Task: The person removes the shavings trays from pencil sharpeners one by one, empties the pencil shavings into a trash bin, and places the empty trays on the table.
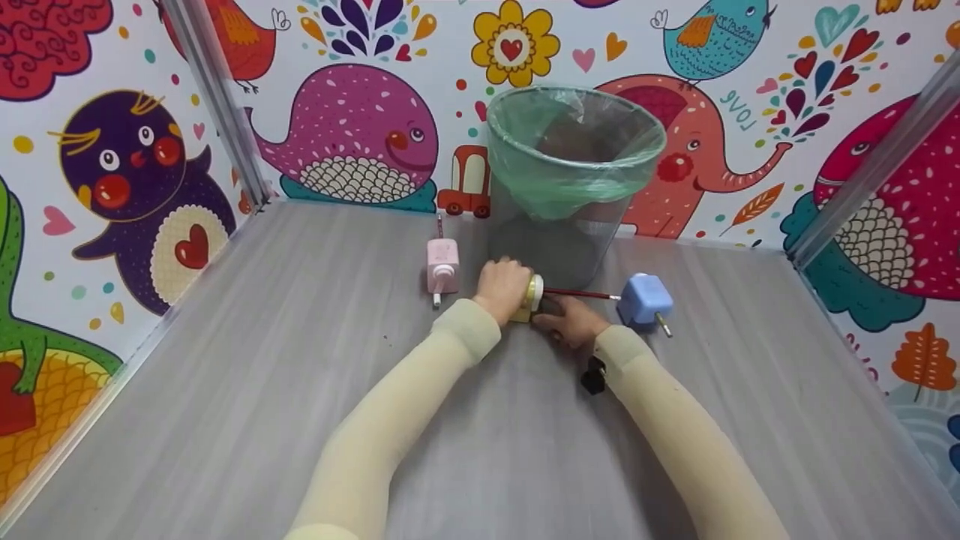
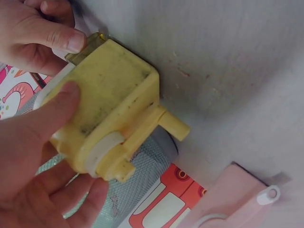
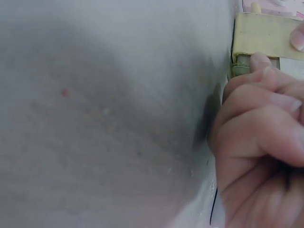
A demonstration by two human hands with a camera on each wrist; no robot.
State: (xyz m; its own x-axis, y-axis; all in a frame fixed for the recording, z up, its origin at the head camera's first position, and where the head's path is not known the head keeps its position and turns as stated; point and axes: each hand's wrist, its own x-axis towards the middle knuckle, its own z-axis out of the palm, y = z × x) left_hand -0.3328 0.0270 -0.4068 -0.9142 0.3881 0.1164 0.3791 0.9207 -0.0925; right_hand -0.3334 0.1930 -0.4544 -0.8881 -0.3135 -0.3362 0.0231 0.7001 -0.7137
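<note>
A yellow crank pencil sharpener (image 2: 109, 80) with a white face is held in my left hand (image 1: 504, 286), thumb on one side and fingers curled under it. Its crank handle (image 2: 173, 126) points away from the palm. My right hand (image 1: 571, 321) is at the sharpener's other end, thumb against a translucent shavings drawer (image 2: 88, 49) that sticks out slightly. In the right wrist view its fingers (image 3: 266, 133) are curled; the grip's far side is hidden. A dark red pencil (image 1: 577, 292) extends from the white face toward a blue crank sharpener (image 1: 643, 300).
A pink crank sharpener (image 1: 442, 264) with a pencil in its back stands to the left. Behind the hands is a mesh wastebasket (image 1: 555, 240) with a green liner (image 1: 525, 176). Patterned wall panels (image 1: 360, 135) border the grey table (image 1: 300, 315). Small specks lie on the tabletop.
</note>
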